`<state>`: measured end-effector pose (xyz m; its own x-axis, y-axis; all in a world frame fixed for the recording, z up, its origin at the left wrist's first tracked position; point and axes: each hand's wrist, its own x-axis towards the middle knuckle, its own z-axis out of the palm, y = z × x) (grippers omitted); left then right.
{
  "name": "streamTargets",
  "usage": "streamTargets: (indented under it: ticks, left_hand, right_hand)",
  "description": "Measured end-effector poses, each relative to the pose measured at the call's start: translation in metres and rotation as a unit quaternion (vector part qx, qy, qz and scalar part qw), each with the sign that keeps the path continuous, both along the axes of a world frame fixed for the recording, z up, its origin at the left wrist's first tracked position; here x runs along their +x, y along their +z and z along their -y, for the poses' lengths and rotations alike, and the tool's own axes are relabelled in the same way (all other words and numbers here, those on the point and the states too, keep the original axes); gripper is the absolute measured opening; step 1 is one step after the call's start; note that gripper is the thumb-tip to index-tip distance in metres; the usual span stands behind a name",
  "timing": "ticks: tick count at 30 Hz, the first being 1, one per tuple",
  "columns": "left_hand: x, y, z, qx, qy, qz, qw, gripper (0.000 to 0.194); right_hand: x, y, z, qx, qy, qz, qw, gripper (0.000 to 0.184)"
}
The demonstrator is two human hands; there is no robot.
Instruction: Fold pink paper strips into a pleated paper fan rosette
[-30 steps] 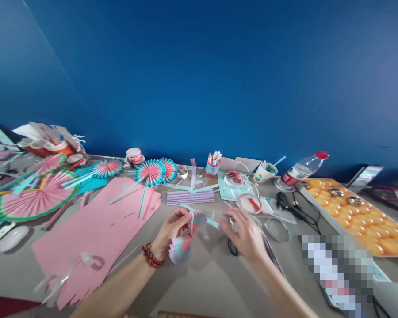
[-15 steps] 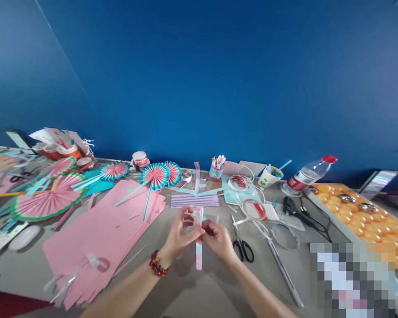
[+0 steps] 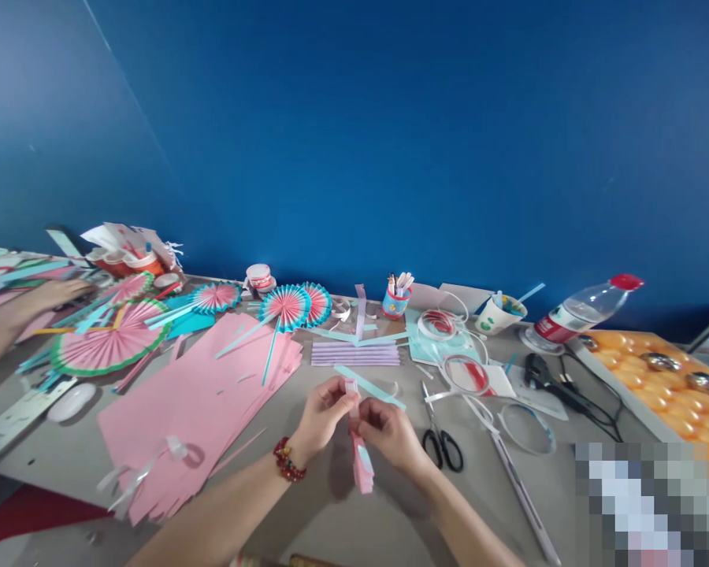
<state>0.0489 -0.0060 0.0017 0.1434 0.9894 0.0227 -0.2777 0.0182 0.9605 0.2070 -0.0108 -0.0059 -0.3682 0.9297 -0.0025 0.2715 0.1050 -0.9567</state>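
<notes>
Between my two hands is a narrow stack of accordion-folded pink paper (image 3: 362, 472), its lower end slightly fanned and pointing towards me. My left hand (image 3: 324, 417) pinches its upper end between thumb and fingers; a red bead bracelet (image 3: 288, 460) circles that wrist. My right hand (image 3: 391, 435) grips the folds from the other side, a little lower, with fingers curled in. Just beyond the fingers a pale blue paper strip (image 3: 372, 387) lies on the table. Black-handled scissors (image 3: 442, 447) rest to the right of my right hand.
Pink paper sheets (image 3: 194, 402) spread at left, near finished paper fans (image 3: 284, 307). Purple folded paper (image 3: 354, 354) lies ahead. Rightward are a glue gun (image 3: 552, 382), a plastic bottle (image 3: 588, 315) and a paper cup (image 3: 499, 313). Another person's hand (image 3: 62, 293) reaches in at far left.
The folded pink paper has turned and tilted, showing its fanned lower folds. Both hands have closed in around it. The view has shifted left, and the other person's arm shows more.
</notes>
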Motion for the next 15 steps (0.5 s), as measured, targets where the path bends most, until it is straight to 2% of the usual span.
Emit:
streamTargets:
  ticks: [6,9,12,15]
  left_hand:
    - [-0.005,0.006,0.000,0.040,0.019,-0.076,0.996,0.038]
    - [-0.007,0.007,0.001,0.044,0.019,-0.063,0.997,0.034]
    - [-0.007,0.005,0.001,0.039,-0.031,-0.022,0.999,0.030]
    - [-0.004,0.002,0.003,0.023,-0.103,-0.049,0.993,0.031]
  right_hand:
    - [-0.006,-0.002,0.005,-0.005,0.024,0.007,1.000,0.025]
    - [-0.006,-0.003,0.007,0.010,0.026,0.003,1.000,0.030]
    - [-0.001,-0.003,0.004,0.046,-0.036,-0.027,0.998,0.035]
    - [0.005,-0.001,0.001,0.083,-0.103,-0.043,0.990,0.037]
